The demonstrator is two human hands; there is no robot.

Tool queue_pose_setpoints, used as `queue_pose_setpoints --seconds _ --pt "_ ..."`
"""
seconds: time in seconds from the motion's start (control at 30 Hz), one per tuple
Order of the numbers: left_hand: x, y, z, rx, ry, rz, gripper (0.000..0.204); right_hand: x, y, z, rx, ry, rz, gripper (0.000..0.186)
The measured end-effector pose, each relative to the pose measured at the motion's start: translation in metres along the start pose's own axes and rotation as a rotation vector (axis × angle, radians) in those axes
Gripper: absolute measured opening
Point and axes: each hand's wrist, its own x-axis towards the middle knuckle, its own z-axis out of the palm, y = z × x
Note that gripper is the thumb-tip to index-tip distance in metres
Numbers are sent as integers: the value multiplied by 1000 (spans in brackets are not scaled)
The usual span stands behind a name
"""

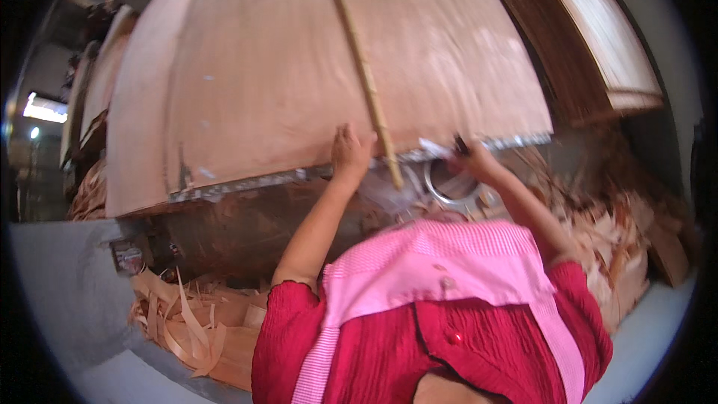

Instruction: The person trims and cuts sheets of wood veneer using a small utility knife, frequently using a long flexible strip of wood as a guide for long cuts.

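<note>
The left hand [351,155] lies open, palm down, on the wood sheet [269,82] beside a stick [360,60]. The right hand [479,162], apart from it, grips a dark handle [461,145].

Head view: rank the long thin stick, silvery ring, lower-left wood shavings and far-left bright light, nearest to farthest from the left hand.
From the left hand:
1. Long thin stick, just right
2. Silvery ring, farther right
3. Wood shavings, lower left
4. Bright light, far-left background

Crinkled red shirt [366,359], short sleeves [583,299]; pink apron [396,273], patterned straps [559,337].
</note>
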Motion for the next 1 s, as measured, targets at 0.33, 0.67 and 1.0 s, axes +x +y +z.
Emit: queue_pose_setpoints --seconds 0.33,0.67,1.0 --pt "7 50 58 205 83 137 50 121 -8 15 274 -134 140 25" --pt "16 58 83 464 -86 301 37 136 -8 -3 -534 76 -316 26" --pt "31 181 167 148 -86 589 41 93 86 -127 542 67 192 19"
